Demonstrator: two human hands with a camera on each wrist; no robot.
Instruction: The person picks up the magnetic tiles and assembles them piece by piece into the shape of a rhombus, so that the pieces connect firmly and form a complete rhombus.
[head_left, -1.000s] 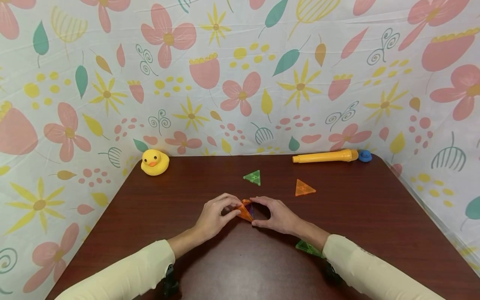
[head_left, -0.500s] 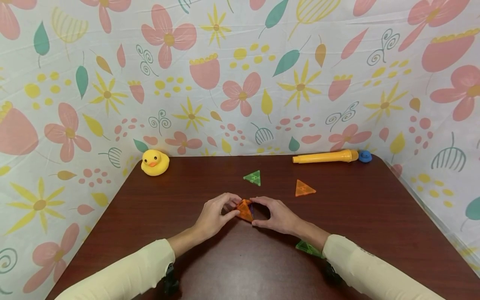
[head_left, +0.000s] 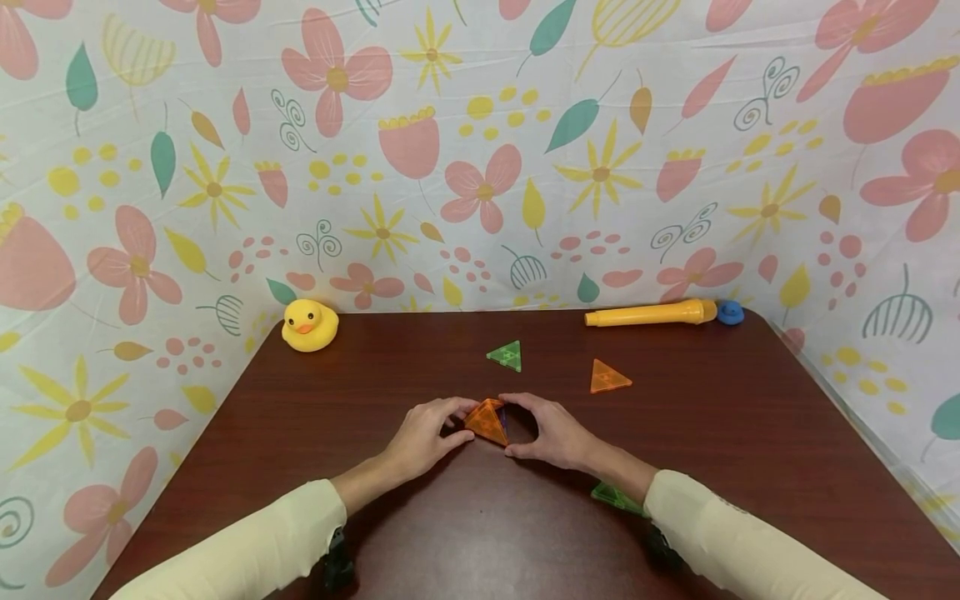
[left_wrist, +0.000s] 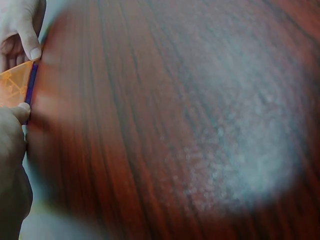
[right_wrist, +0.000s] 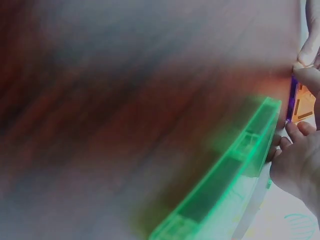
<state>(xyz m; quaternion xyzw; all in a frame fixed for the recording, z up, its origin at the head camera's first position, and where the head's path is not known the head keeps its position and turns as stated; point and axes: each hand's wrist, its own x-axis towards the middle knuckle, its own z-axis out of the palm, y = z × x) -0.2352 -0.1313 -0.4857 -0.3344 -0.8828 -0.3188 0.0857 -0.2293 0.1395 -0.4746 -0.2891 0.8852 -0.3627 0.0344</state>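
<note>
A small pyramid of translucent magnetic tiles (head_left: 487,423), orange on its sides, stands on the table between both hands. My left hand (head_left: 427,432) holds its left side, with the thumb at the front corner and the fingers behind. My right hand (head_left: 558,432) holds the right side between a thumb at the near corner and fingers at the far edge. A purple tile (left_wrist: 31,84) shows along the bottom in the left wrist view, under an orange tile (left_wrist: 14,82). The right wrist view also shows the purple edge (right_wrist: 291,100) between the fingers.
A green triangle tile (head_left: 506,356) and an orange triangle tile (head_left: 611,377) lie farther back. Another green tile (head_left: 617,497) lies beneath my right forearm. Along the back edge are a yellow duck (head_left: 311,325), a yellow toy microphone (head_left: 651,313) and a small blue toy (head_left: 730,312).
The left orange tile has turned to show a wider face and leans against the others. My left hand has shifted slightly down and left with it. My right hand has hardly moved.
</note>
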